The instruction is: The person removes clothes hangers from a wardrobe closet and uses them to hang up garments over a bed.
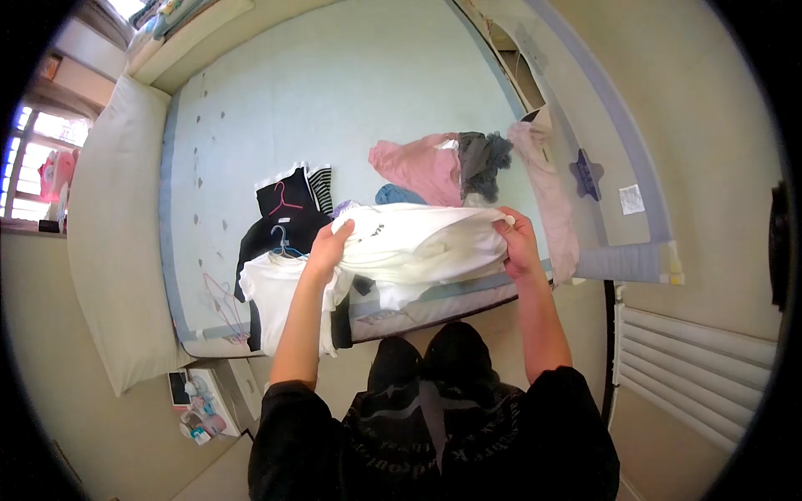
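Observation:
A white garment with small dark print is stretched sideways between my hands, above the bed's near edge. My left hand is closed on its left end, thumb on top. At its right end, my right hand pinches the fabric. To the left lie a white shirt with a blue hanger at its neck, a black garment beneath it, and a dark piece with a pink hanger. Beyond the held garment are pink clothing, a dark grey ruffled piece and a blue item.
The bed has a pale blue cover. Loose hangers lie at its near left corner. A mesh bed rail stands at the right with pink cloth along it. A white radiator is at the lower right.

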